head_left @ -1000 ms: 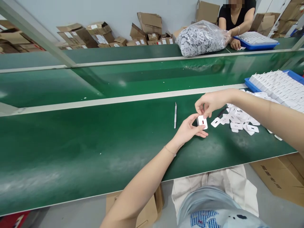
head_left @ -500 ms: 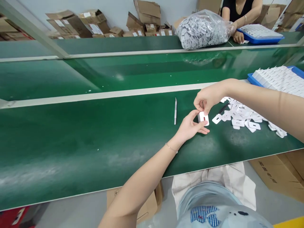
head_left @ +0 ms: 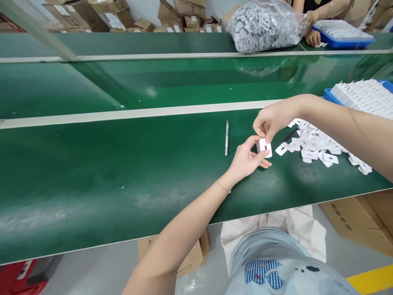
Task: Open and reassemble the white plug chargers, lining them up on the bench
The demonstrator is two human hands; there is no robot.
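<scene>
My left hand (head_left: 246, 159) grips a small white plastic case (head_left: 268, 153) from the left, thumb on its face and fingers around the side. A dark slot with some red in it shows on that face. At the case's upper edge my right hand (head_left: 267, 124) is closed, thumb and fingertips pinching there. Whether a smaller part sits between those fingertips is hidden. To the right lies a loose pile of flat white slotted plates (head_left: 310, 155). A dark thin tool (head_left: 291, 135) pokes out among them. Left of my hands lies a silver craft knife (head_left: 226, 137), blade pointing away.
A blue tray (head_left: 332, 97) packed with white pieces stands behind my right forearm. Across the green bench (head_left: 123, 164), a clear bag (head_left: 266, 25) of white parts sits near a co-worker's hands (head_left: 313, 37) and another blue tray (head_left: 344, 35). Cardboard boxes (head_left: 118, 18) line the wall.
The whole view has shifted slightly, so the far bench sits higher in it. Both hands keep nearly the same grip on the white plastic case.
</scene>
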